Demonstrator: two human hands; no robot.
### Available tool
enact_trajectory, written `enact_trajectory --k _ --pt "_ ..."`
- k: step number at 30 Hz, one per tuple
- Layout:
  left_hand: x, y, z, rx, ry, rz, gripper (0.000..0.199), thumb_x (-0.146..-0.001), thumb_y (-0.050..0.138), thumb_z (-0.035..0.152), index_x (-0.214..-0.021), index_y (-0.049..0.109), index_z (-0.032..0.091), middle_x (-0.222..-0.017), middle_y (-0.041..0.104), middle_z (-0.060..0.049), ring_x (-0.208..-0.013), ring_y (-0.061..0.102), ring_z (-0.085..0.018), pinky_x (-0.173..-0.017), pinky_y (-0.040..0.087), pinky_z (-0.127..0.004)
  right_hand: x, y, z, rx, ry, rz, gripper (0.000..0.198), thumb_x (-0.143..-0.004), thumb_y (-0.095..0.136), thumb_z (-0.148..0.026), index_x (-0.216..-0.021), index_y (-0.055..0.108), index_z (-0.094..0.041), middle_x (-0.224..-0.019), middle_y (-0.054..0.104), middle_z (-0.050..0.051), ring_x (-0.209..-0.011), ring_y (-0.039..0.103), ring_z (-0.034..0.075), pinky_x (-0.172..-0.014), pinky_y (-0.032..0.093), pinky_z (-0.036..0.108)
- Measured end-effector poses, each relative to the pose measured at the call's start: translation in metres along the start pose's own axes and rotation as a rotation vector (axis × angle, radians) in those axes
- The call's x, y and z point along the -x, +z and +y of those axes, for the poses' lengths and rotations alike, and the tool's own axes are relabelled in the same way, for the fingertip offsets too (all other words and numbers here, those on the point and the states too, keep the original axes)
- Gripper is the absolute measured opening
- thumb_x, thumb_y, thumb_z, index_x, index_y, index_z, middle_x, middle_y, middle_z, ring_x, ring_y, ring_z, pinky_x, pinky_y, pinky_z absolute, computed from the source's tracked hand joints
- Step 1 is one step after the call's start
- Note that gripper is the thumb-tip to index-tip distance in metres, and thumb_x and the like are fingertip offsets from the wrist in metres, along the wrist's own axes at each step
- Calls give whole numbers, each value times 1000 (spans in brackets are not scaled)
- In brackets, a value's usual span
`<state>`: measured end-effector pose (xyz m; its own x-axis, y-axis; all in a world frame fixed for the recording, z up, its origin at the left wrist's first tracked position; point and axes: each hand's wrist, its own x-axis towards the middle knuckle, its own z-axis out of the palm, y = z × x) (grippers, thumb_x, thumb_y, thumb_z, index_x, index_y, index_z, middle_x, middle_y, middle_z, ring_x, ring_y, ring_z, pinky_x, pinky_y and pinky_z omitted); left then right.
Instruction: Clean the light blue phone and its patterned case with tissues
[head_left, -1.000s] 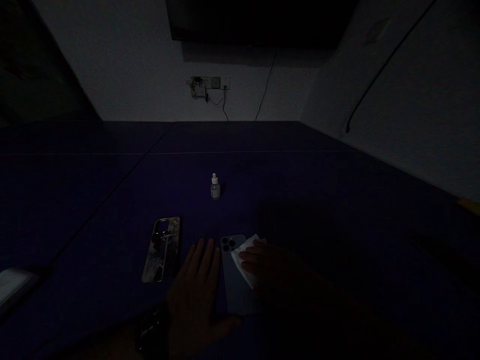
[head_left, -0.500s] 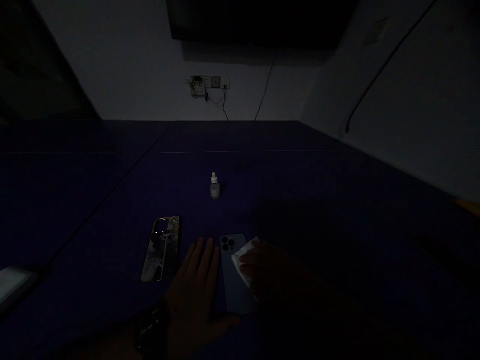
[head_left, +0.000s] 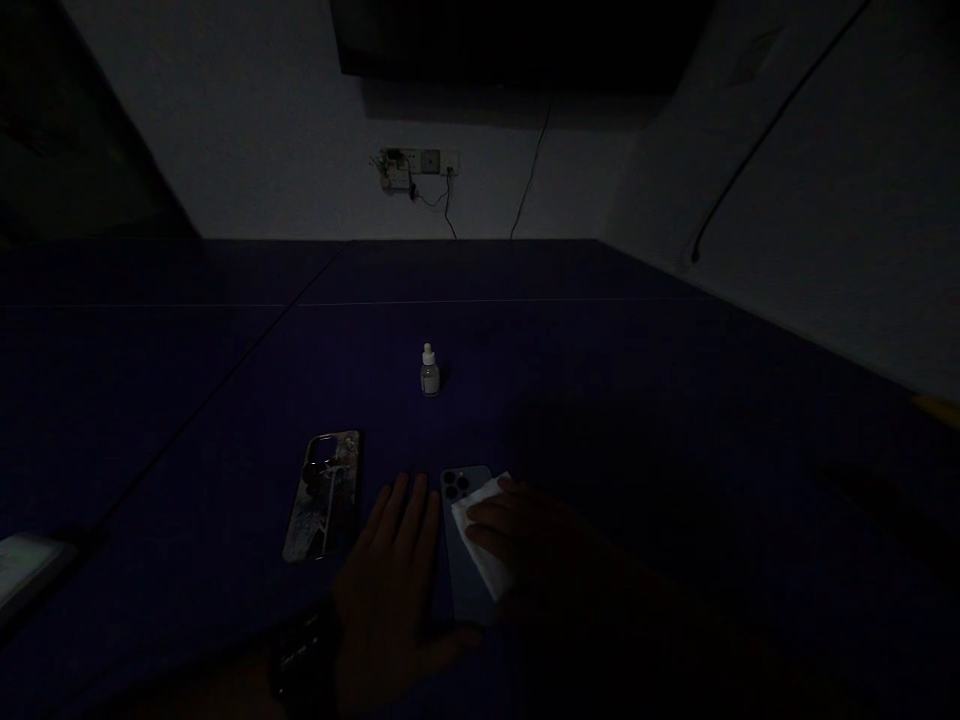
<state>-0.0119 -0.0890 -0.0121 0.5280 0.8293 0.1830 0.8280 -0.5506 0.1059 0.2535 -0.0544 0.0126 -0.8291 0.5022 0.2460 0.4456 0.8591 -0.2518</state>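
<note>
A smartphone (head_left: 466,580) lies back up on the dark blue table, its camera lenses at the far end. My left hand (head_left: 394,580) rests flat along the phone's left side, fingers stretched out, with the thumb reaching across near its lower end. Pressed on the phone's back is a white tissue (head_left: 484,545), held under the fingers of my right hand (head_left: 525,540). The right hand covers the phone's right side and is deep in shadow. Left of my left hand lies a patterned phone case (head_left: 324,500) with a camera cutout.
Beyond the phone stands a small dropper bottle (head_left: 430,375). A pale box-like object (head_left: 30,565) sits at the left edge. At the back, wall sockets (head_left: 420,165) with cables are below a dark screen (head_left: 517,45). The room is very dim.
My right hand and the tissue have slid slightly left across the phone's back, covering more of it. The left hand has stayed where it was.
</note>
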Motion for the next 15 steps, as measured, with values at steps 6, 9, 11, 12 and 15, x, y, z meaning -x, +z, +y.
enact_trajectory --k 6,9,11,12,15 --pt "-1 -1 2 -4 -19 -4 120 -76 42 94 -160 28 8 -166 23 -23 -151 23 -49 -115 35 -63 3 2 0 58 16 20 51 -102 48 -50 -137 56 -14 -142 61 14 -137 51 27 -125 26 51" --pt "0 -1 2 -11 0 12 120 -76 45 93 -159 29 8 -166 22 -23 -151 24 -48 -115 35 -63 2 4 -1 62 -8 -13 51 -102 50 -49 -139 55 -15 -142 61 13 -137 51 26 -125 26 51" --pt "0 -2 2 -7 -1 21 122 -75 45 94 -160 27 8 -166 22 -23 -151 24 -48 -115 35 -63 2 4 -1 67 0 -10 56 -100 52 -54 -139 54 -14 -142 61 14 -137 51 26 -125 27 51" --pt "0 -2 2 -3 -3 23 122 -75 44 94 -160 26 8 -166 23 -23 -151 24 -48 -115 35 -62 2 3 0 78 18 3 56 -100 52 -55 -138 55 -14 -142 61 15 -137 51 27 -124 28 51" --pt "0 -1 2 -1 -8 32 122 -76 44 94 -160 26 8 -166 24 -22 -150 25 -48 -116 34 -62 3 1 1 114 45 45 49 -102 49 -49 -135 57 -14 -139 63 16 -136 52 28 -123 31 51"
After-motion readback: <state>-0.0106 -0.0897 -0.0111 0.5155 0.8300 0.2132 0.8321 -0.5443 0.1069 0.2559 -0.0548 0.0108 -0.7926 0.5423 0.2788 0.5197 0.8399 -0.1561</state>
